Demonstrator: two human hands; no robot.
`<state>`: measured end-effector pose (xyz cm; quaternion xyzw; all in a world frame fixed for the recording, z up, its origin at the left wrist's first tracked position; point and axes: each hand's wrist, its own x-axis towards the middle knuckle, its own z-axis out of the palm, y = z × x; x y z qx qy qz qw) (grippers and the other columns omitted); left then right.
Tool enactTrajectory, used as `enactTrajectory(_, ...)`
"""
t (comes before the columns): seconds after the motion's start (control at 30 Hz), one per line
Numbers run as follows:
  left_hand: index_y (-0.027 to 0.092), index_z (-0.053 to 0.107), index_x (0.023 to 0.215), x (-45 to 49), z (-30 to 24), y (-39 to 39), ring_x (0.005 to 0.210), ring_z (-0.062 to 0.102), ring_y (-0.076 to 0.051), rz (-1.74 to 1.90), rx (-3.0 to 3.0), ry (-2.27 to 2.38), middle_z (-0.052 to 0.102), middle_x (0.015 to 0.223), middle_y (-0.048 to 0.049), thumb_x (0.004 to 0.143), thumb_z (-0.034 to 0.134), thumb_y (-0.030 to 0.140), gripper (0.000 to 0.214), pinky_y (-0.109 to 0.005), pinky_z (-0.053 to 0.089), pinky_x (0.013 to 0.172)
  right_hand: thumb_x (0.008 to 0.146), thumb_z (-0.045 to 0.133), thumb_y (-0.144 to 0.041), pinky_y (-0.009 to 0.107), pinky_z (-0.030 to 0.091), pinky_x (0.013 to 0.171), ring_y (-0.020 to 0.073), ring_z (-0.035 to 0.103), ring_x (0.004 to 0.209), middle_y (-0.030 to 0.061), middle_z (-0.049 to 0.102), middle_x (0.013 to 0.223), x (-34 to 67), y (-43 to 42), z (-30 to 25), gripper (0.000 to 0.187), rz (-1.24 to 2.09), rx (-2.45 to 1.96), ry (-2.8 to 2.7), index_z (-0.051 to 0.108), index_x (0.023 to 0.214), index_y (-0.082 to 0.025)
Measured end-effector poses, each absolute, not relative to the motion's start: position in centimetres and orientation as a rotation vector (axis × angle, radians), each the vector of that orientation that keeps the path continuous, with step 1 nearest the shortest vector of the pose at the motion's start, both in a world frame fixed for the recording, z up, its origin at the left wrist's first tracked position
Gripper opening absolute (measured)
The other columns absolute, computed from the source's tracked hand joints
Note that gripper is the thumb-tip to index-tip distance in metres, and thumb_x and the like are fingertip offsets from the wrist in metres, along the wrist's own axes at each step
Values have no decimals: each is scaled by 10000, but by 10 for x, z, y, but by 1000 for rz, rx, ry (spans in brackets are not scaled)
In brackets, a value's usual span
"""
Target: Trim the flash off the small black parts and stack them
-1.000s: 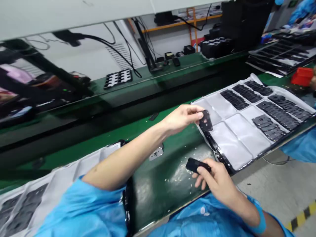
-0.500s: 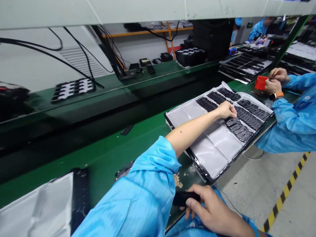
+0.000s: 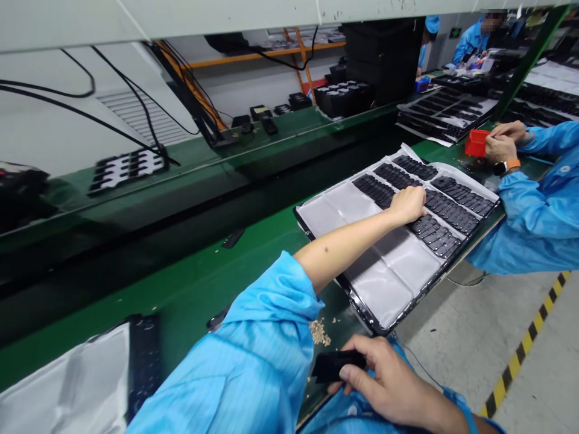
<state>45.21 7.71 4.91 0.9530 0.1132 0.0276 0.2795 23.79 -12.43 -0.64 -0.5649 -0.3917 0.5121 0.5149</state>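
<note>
My left hand (image 3: 409,205) reaches across to a tray (image 3: 316,214) lined with pale sheet. Its fingers are bent together over the rows of small black plastic parts (image 3: 436,235); whatever they grip, if anything, is hidden behind the knuckles. Close to my body, my right hand (image 3: 380,377) is closed on a flat black plastic piece (image 3: 337,365), thumb on top, holding it over the bench edge. Tan crumbs (image 3: 319,333) lie on the green bench (image 3: 181,283) just beyond that piece.
At the right a co-worker's hands (image 3: 502,141) are by a red bin (image 3: 476,143). Another lined tray (image 3: 81,380) lies at lower left. A black strip (image 3: 233,239) rests on the bench. An overhead panel (image 3: 271,18) spans the top.
My left hand has turned slightly, its fingertips now tucked out of sight, and stays over the parts. My right hand still grips the black piece, which shows more of its flat face. The view has shifted slightly.
</note>
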Motion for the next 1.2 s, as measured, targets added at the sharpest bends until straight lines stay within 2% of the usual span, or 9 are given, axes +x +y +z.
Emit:
enactTrajectory(0.23, 171, 758, 1096, 446, 55, 78, 1189, 709, -315, -12, 2615, 276, 769, 1180, -117, 841, 896, 313, 323, -397, 553, 1010, 1017, 678, -469, 325, 632, 744, 232, 817, 796, 134, 855, 920, 237, -124, -13, 300, 1290, -1229, -754, 640, 1053, -174)
enactTrajectory(0.4, 152, 755, 1124, 445, 59, 78, 1149, 723, -296, -19, 2599, 253, 784, 1143, -108, 830, 895, 235, 336, -374, 558, 968, 998, 704, -543, 320, 630, 739, 224, 811, 780, 114, 842, 858, 234, -127, -3, 365, 1304, -1213, -730, 632, 1004, -185)
enactTrajectory(0.53, 135, 753, 1107, 427, 75, 87, 1099, 728, -255, 47, 2571, 224, 792, 1109, -102, 912, 828, 259, 242, -361, 547, 971, 947, 777, -573, 287, 628, 680, 224, 825, 738, 103, 843, 805, 241, -135, 17, 407, 1279, -1168, -618, 632, 967, -193)
enactTrajectory(0.6, 124, 754, 1033, 403, 88, 96, 985, 737, -211, 47, 2480, 126, 796, 1038, -90, 963, 775, 293, 183, -331, 553, 906, 917, 815, -579, 268, 618, 615, 210, 809, 652, 107, 845, 788, 256, -137, 22, 431, 1127, -1185, -504, 643, 960, -187)
enactTrajectory(0.7, 112, 746, 951, 355, 107, 110, 840, 730, -173, -130, 2063, -83, 787, 937, -98, 1023, 685, 464, 364, -296, 550, 769, 881, 871, -544, 265, 616, 563, 179, 755, 538, 78, 830, 743, 289, -130, 19, 433, 729, -1234, -325, 667, 975, -174)
enactTrajectory(0.8, 132, 763, 956, 314, 110, 112, 804, 718, -160, -324, 1722, -138, 782, 893, -87, 878, 810, 631, 507, -283, 542, 736, 848, 912, -510, 241, 585, 509, 178, 769, 582, 68, 833, 836, 317, -115, 9, 435, 437, -1217, -207, 675, 1008, -181)
enactTrajectory(0.87, 141, 758, 910, 300, 102, 105, 764, 685, -132, -302, 1631, -101, 762, 838, -47, 735, 952, 562, 496, -268, 529, 734, 844, 915, -507, 245, 585, 492, 199, 790, 633, 73, 824, 871, 325, -105, 4, 437, 364, -1209, -185, 680, 1022, -185)
enactTrajectory(0.93, 141, 740, 860, 295, 91, 96, 729, 649, -106, -201, 1583, -44, 736, 797, -14, 695, 995, 458, 440, -254, 513, 725, 851, 905, -517, 250, 585, 476, 208, 793, 642, 73, 813, 888, 326, -98, 1, 443, 343, -1214, -195, 682, 1039, -183)
enactTrajectory(1.2, 140, 754, 854, 344, 84, 107, 677, 625, -78, 55, 1673, 54, 719, 770, 1, 932, 758, 218, 110, -217, 497, 666, 882, 856, -590, 223, 598, 485, 169, 787, 674, 41, 766, 951, 332, -102, 4, 463, 323, -1180, -202, 645, 1004, -196)
